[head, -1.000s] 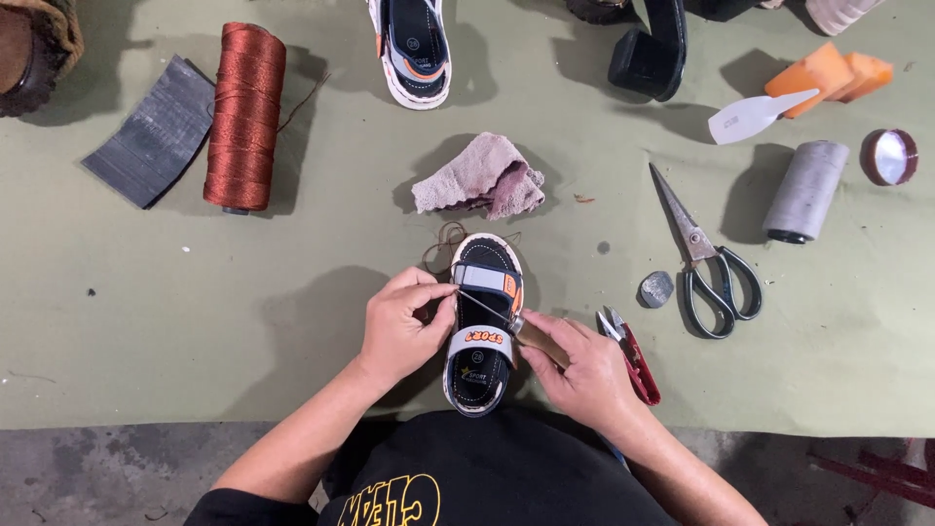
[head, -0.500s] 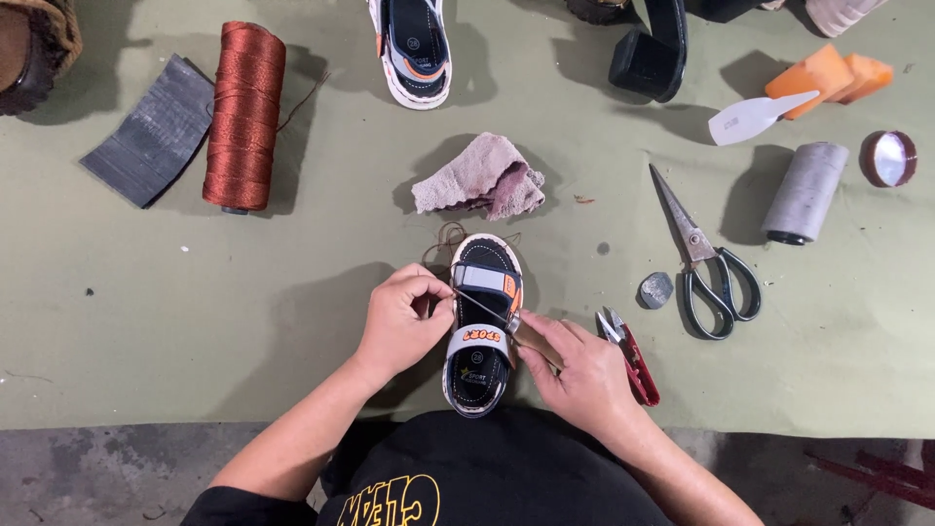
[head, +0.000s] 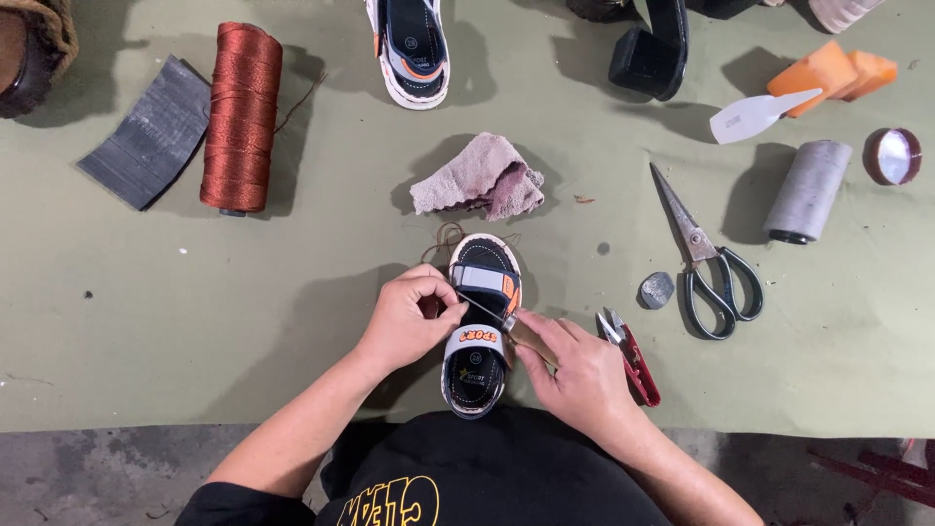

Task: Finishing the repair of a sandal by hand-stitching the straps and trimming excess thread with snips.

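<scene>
Concrete floor (head: 97, 477) shows below the near edge of an olive-green bench (head: 146, 321). Child's sandal (head: 480, 326) lies at that edge, between both hands. Left hand (head: 407, 321) closed, pinching a thread at the sandal's left side. Right hand (head: 575, 375) closed around a thin tool, tip at the strap. Red snips (head: 633, 358) just beside it. Scissors (head: 706, 261), rag (head: 477, 180) and rust thread spool (head: 242, 117) farther back.

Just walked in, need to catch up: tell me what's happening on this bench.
A person is hand-stitching a small child's sandal on a green table. The left hand pinches a thread at the sandal's side; the right hand holds a thin awl-like tool against it. Red snips, scissors and a spool of rust-red thread lie nearby.
</scene>
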